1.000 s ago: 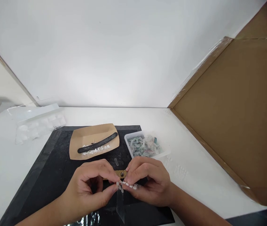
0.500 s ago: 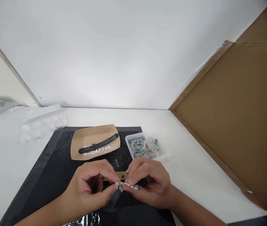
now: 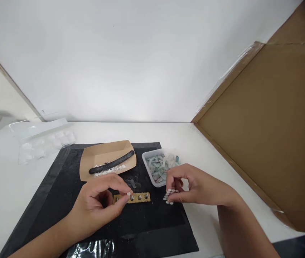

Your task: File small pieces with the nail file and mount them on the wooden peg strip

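Note:
My left hand (image 3: 102, 204) pinches a small white dot (image 3: 128, 194) between thumb and forefinger, just above the left part of a yellow strip (image 3: 135, 201). Several round metal studs sit in a row along that strip, which lies on the black mat. To the right, my right hand (image 3: 188, 184) is closed on a small sheet of white dots (image 3: 172, 190), over the mat's right edge. A clear nail-shaped piece (image 3: 133, 183) lies behind the strip.
A brown paper tray (image 3: 88, 161) holds a curved black nail file (image 3: 112, 167) and white chips. Right of it, a white plastic tub (image 3: 148, 172) contains pale green and clear scraps. A clear plastic box (image 3: 46, 143) stands back left; a cardboard panel (image 3: 262, 125) rises at right.
My hands have separated. The right hand has moved right and slightly up with the sheet of dots, while the left has shifted a little up and left, exposing more of the yellow strip.

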A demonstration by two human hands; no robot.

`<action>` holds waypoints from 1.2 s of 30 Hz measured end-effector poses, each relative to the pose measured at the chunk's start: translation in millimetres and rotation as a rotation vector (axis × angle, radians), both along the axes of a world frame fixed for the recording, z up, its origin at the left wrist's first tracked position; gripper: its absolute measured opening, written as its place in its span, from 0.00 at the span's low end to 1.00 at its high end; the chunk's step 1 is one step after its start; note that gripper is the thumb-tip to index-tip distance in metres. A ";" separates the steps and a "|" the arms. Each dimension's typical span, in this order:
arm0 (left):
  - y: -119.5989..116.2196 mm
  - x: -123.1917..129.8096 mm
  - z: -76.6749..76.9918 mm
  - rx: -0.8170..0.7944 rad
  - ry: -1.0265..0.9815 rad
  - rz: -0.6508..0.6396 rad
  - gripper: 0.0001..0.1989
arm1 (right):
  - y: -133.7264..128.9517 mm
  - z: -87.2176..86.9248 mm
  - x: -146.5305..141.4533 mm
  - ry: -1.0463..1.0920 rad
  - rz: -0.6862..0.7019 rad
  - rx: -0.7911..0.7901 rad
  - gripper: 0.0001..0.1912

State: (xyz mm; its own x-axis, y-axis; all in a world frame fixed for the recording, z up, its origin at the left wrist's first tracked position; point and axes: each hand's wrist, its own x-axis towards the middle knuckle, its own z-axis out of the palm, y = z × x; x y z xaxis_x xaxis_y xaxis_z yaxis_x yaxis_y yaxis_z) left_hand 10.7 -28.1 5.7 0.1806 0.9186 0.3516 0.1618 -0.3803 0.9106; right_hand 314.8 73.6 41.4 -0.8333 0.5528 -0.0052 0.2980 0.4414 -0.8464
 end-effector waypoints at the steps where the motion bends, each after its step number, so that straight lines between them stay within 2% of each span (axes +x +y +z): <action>1: 0.1 0.0 0.1 0.004 0.009 0.008 0.05 | 2.7 -1.4 5.7 -0.037 -0.034 -0.014 0.08; 5: 0.2 1.4 0.7 0.001 0.034 0.024 0.05 | 10.8 -6.1 19.0 -0.128 -0.169 0.043 0.15; 9: -0.7 3.7 -1.6 -0.003 0.022 0.015 0.05 | 6.2 -6.6 4.0 -0.056 -0.291 0.234 0.18; 12: -3.3 5.3 -4.8 -0.012 0.000 0.002 0.05 | -9.8 -10.2 -23.8 0.135 -0.200 0.355 0.15; 15: -6.2 6.7 -6.3 -0.041 -0.028 -0.026 0.06 | -29.5 -18.2 -50.9 0.311 -0.147 0.383 0.10; 18: -7.4 7.8 -5.7 -0.090 -0.065 -0.047 0.05 | -42.6 -26.0 -65.8 0.374 -0.129 0.387 0.08; 24: -9.1 9.1 -3.1 -0.317 -0.192 -0.031 0.05 | -47.0 -32.3 -69.9 0.419 -0.151 0.405 0.10; 31: -7.8 9.0 5.2 -0.623 -0.256 -0.106 0.13 | -48.3 -36.7 -73.9 0.507 -0.196 0.537 0.13; 36: -6.3 10.0 10.1 -0.750 -0.241 -0.132 0.19 | -48.1 -34.0 -73.8 0.515 -0.155 0.514 0.11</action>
